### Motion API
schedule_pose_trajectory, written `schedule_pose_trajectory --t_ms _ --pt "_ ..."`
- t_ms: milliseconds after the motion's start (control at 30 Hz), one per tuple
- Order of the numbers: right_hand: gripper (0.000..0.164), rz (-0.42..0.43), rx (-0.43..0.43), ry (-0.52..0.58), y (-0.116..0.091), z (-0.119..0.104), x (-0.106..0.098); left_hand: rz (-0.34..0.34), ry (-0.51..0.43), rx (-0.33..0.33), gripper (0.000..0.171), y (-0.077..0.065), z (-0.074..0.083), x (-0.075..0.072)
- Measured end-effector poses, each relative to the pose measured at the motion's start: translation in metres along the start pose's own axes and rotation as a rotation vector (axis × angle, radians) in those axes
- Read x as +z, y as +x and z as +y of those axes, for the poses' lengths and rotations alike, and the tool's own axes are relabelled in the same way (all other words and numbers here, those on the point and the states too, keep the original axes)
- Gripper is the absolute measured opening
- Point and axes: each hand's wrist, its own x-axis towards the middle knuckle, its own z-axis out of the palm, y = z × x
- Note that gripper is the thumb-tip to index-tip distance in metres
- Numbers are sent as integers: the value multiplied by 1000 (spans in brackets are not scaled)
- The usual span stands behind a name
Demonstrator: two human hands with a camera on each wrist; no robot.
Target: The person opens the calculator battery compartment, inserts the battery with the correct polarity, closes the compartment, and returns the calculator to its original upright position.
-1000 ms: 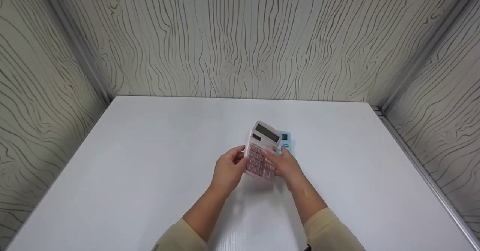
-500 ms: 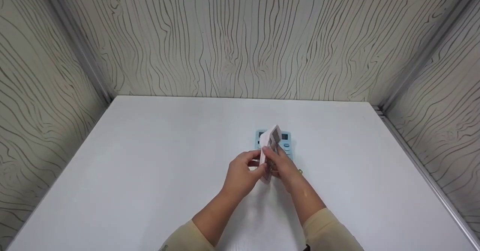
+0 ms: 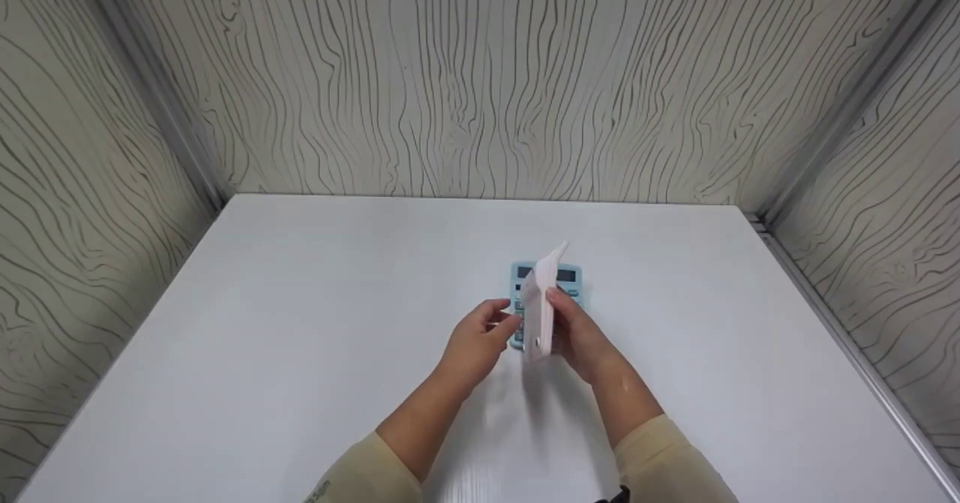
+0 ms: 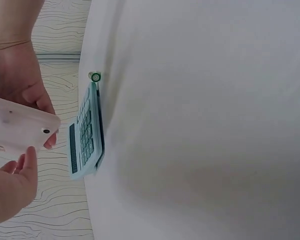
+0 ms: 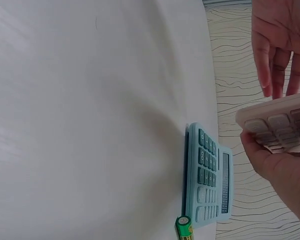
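Note:
My right hand [image 3: 589, 345] grips a pale pink calculator [image 3: 540, 311] above the table, turned on its edge with its back facing left. In the left wrist view the calculator's back [image 4: 20, 122] shows a small dark hole near one corner. My left hand [image 3: 478, 341] is just left of it, fingers loosely extended; in the right wrist view the left hand's fingers [image 5: 280, 75] look straight, close to the back. Whether they touch it I cannot tell. Below lies a light blue calculator [image 3: 517, 272], face up, partly hidden by the pink one.
A green battery [image 5: 184, 228] lies by the blue calculator's right side; my right arm hides it in the head view. The white table [image 3: 300, 323] is bounded by wood-patterned panels [image 3: 465, 82] at the back and both sides.
The pink calculator has turned from facing up to standing on edge, its back now showing to the left. My left hand moved right with it, then came off its edge.

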Motion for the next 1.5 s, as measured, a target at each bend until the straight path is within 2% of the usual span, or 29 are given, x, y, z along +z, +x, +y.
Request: schedule_pose_trajectory --t_ms 133,267,400,600,700,800,900,1000,1067,1167,1300,1500 --pt "66 -44 -51 29 -2 2 -1 -67 17 -81 68 2 -3 1" --pt "64 -99 -122 41 -6 2 -2 -158 -69 -105 79 3 -6 2" --pt "69 -134 -162 61 -10 1 -5 -192 -149 -79 73 5 -10 0" --pt "66 -194 -166 174 -17 -1 -6 -168 -163 -59 57 7 -11 -3" --pt "63 -169 -173 193 -15 0 -6 -147 -171 -63 52 7 -10 -3" --pt "65 -66 -234 100 -10 2 -7 -118 -176 -78 50 8 -9 -5" --pt "65 100 -298 -59 -5 4 -9 -93 -182 -98 51 10 -9 -8" --pt "57 244 -328 -188 -2 5 -9 -60 -169 -110 53 12 -9 -12" --pt "51 297 -324 -249 1 5 -9 -32 -145 -117 55 13 -8 -15" --pt "47 328 -283 -343 5 5 -7 6 -68 -115 53 14 -9 -21" --pt "46 338 -185 -460 10 5 -3 36 31 -118 40 15 -10 -33" --pt "46 284 -110 -612 17 11 12 69 155 -153 26 18 -13 -53"
